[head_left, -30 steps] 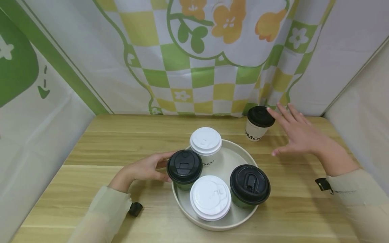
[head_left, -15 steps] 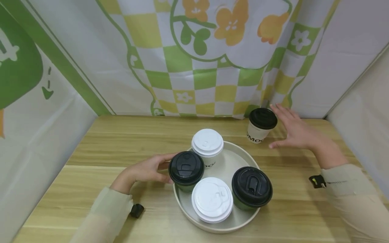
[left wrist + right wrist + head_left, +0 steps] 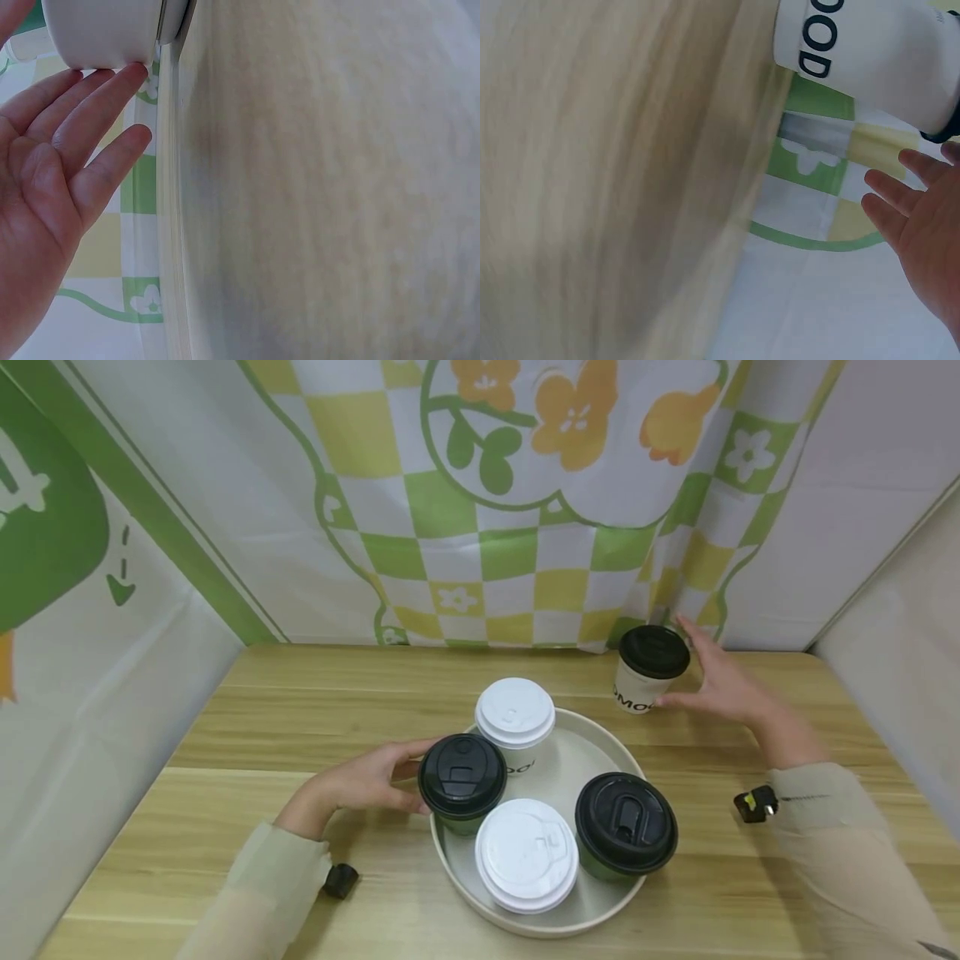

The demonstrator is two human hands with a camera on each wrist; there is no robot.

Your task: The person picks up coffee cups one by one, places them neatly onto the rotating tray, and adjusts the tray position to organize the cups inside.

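Note:
In the head view my right hand [image 3: 723,689] is beside a white paper cup [image 3: 636,690] with a black lid, at the table's back right. Its thumb overlaps the cup's side; in the right wrist view the fingers [image 3: 892,202] are spread out near the lid end. My left hand [image 3: 367,779] is at the left rim of a round tray [image 3: 442,872], beside a green cup [image 3: 462,777] with a black lid. Its extended fingertips [image 3: 135,71] meet a pale cup wall [image 3: 105,34] in the left wrist view.
Also on the tray stand a white-lidded cup [image 3: 515,714] at the back, another white-lidded cup [image 3: 527,856] in front and a black-lidded green cup [image 3: 626,822] at the right. A checked cloth [image 3: 510,552] hangs along the back edge of the wooden table [image 3: 337,710].
My right hand has moved left and closer to the black-lidded white cup, its thumb now at the cup's side. The left hand has stayed by the tray.

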